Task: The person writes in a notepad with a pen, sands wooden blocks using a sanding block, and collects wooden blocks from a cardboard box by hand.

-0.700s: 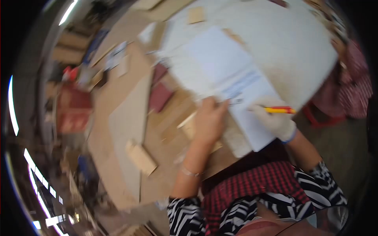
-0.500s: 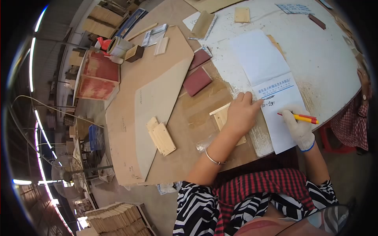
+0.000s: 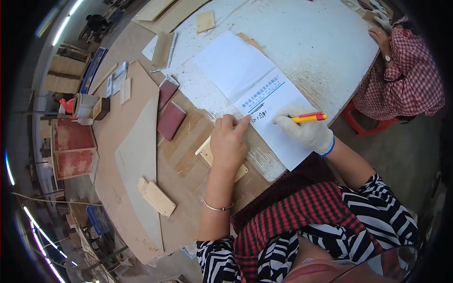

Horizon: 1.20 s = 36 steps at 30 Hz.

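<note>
My right hand (image 3: 304, 128), in a white knit glove with a blue cuff, is closed around a yellow and red pen (image 3: 309, 117). It rests on an open notepad (image 3: 288, 146) with a blue printed heading, just right of a short line of black handwritten figures and a scribbled-out mark. Bare, with a bangle on the wrist, my left hand (image 3: 230, 144) lies with its index finger stretched to the pad's left edge and the other fingers loosely bent. Below that hand, partly hidden by it, is a pale wooden piece (image 3: 206, 152) with small holes.
Two dark red sanding blocks (image 3: 171, 120) lie left of the pad. Farther left are stacked wooden plates (image 3: 157, 197), a cardboard sheet (image 3: 137, 155), a tin (image 3: 85, 105) and a red-stained box (image 3: 73, 150). Across the white table (image 3: 325, 52) sits a co-worker in a checked garment (image 3: 401, 78).
The view has turned, shifting the table leftward and bringing more of the co-worker into sight at right. The pen stays close to the handwriting, now lying flatter. My left hand still lies at the pad's edge.
</note>
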Available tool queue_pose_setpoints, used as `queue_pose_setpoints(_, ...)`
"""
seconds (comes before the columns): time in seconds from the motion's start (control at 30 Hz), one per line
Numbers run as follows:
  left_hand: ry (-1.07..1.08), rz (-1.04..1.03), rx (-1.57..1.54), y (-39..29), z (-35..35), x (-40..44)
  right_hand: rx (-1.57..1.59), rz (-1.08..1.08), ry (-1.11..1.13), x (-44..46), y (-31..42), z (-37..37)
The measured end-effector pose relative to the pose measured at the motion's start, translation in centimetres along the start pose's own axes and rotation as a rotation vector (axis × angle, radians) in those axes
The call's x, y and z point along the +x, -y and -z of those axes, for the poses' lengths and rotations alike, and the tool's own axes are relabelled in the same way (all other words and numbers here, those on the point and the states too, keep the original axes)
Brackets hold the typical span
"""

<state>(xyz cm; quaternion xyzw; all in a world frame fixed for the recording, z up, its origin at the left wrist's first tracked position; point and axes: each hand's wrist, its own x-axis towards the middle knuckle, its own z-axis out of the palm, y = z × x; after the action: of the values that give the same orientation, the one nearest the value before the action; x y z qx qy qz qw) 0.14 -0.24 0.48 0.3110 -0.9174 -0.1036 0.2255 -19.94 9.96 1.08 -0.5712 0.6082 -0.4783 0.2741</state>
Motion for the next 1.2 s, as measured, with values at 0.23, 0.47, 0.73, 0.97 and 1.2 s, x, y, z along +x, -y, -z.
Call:
queue_pose_setpoints(0.23, 0.02, 0.019, 0.012, -0.02, 0.04, -0.07, 0.034, -0.041, 0.011, -0.07, 0.31, 0.16)
queue_pose_setpoints(0.47, 0.025, 0.025, 0.019, -0.05, 0.01, -0.11, 0.059, -0.048, 0.018, -0.16, 0.09, 0.15)
queue_pose_setpoints(0.73, 0.024, 0.019, 0.022, 0.05, 0.08, -0.13, 0.056, -0.035, 0.009, -0.07, 0.05, 0.0)
queue_pose_setpoints(0.97, 0.012, 0.007, 0.017, 0.06, -0.02, -0.12, 0.044, -0.016, 0.023, -0.09, 0.16, 0.21)
queue_pose_setpoints(1.2, 0.012, 0.009, 0.013, -0.01, 0.03, -0.16, 0.049, -0.019, 0.011, -0.07, 0.18, 0.1)
